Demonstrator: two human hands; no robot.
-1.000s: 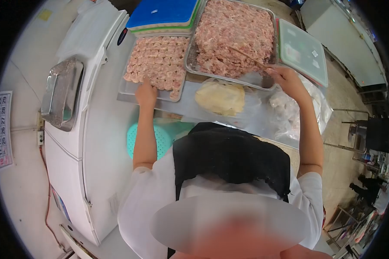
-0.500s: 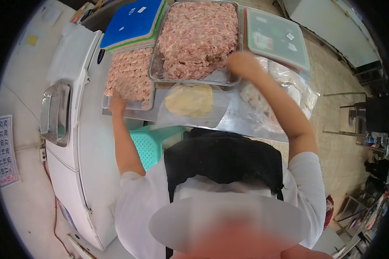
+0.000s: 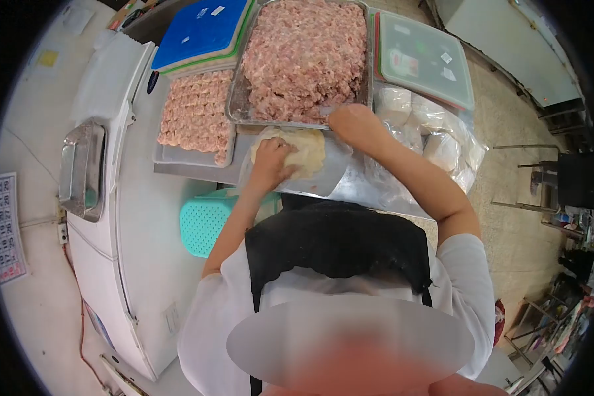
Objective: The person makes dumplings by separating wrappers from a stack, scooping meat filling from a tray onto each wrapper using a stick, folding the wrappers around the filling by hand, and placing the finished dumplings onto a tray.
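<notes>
My left hand rests on a stack of round pale yellow wrappers, fingers spread over its left part. The stack lies on clear plastic at the table's front edge. My right hand is closed at the lower right corner of a big metal tray heaped with ground meat; what it holds is hidden. Left of that tray, small filled dumplings stand in close rows on a shallow tray.
A blue-lidded container is at the back left, a clear-lidded one at the back right. Plastic bags with white contents lie on the right. A turquoise perforated basket is below the table edge, beside a white freezer.
My left hand has moved right from the dumpling rows to the wrappers. My right hand has come down from the meat to the tray's lower right corner.
</notes>
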